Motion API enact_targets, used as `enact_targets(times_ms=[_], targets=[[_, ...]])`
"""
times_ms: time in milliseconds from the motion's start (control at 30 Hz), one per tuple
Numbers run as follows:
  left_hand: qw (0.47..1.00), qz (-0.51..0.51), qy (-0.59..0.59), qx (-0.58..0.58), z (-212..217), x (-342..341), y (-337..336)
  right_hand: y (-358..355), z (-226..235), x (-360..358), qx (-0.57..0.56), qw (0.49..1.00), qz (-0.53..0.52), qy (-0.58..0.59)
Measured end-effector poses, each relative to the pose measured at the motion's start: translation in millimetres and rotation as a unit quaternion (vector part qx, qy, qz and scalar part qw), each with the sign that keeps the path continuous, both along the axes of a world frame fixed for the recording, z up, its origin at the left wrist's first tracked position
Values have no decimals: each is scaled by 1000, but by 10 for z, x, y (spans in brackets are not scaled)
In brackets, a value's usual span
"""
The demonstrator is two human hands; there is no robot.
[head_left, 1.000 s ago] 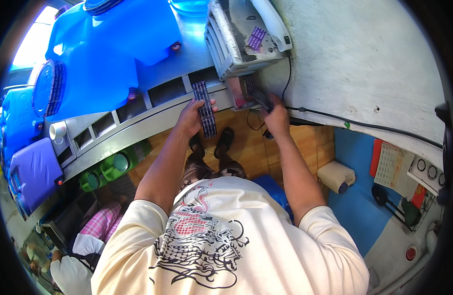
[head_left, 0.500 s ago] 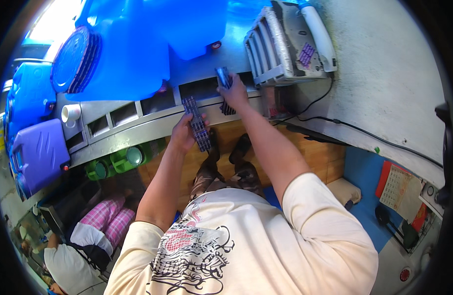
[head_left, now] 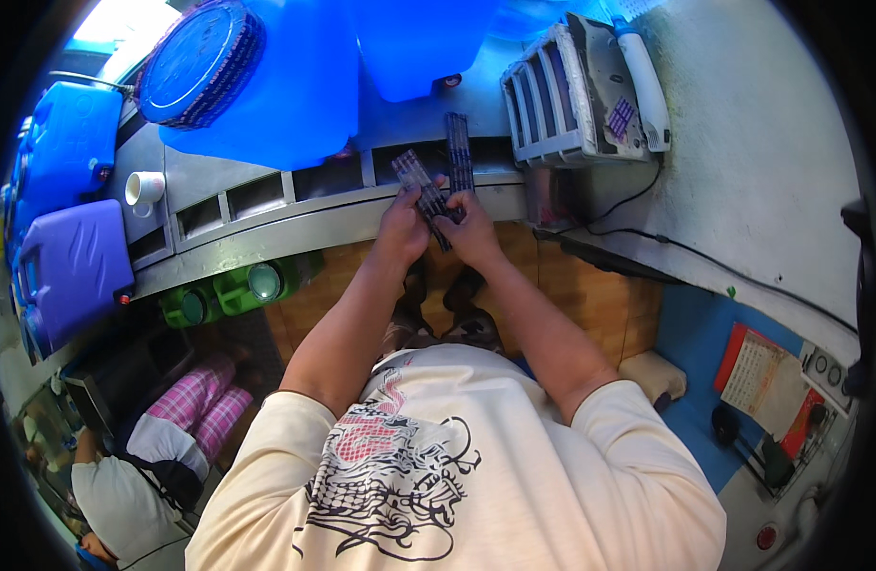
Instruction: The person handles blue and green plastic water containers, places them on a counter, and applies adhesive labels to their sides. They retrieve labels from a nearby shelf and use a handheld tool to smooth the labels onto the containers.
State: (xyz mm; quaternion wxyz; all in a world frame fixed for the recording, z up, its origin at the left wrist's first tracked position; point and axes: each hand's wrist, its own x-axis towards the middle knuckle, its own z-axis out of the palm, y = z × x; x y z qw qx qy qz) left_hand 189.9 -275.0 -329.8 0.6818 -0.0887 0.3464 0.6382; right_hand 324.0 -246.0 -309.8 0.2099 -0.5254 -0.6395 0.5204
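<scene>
At frame centre, above the counter (head_left: 295, 238): left hand (head_left: 400, 228) grips one dark ridged strip (head_left: 421, 195) angled up-left; right hand (head_left: 471, 228) clenches a second strip (head_left: 458, 157) upright, kept apart for handling. Beyond, a grey slotted machine (head_left: 571, 95) and blue jugs (head_left: 267, 86) crowd the counter's back edge.

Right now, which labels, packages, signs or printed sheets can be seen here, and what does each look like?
Red-and-white printed sheet: lower right on the blue ledge, rectangular, pale grid with red border.
Small purple patterned label: on the grey slotted machine, top centre-right.
Two long purple-and-dark patterned strips: held in the left hand and right hand.
</scene>
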Motion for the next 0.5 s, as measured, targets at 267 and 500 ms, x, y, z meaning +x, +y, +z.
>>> enact_targets(times_ms=[267, 500], targets=[[1000, -13, -25, -7, -51, 248, 34, -32, 336, 289, 179, 974, 57, -126], [984, -124, 123, -26, 119, 323, 98, -62, 542, 527, 194, 961, 74, -185]])
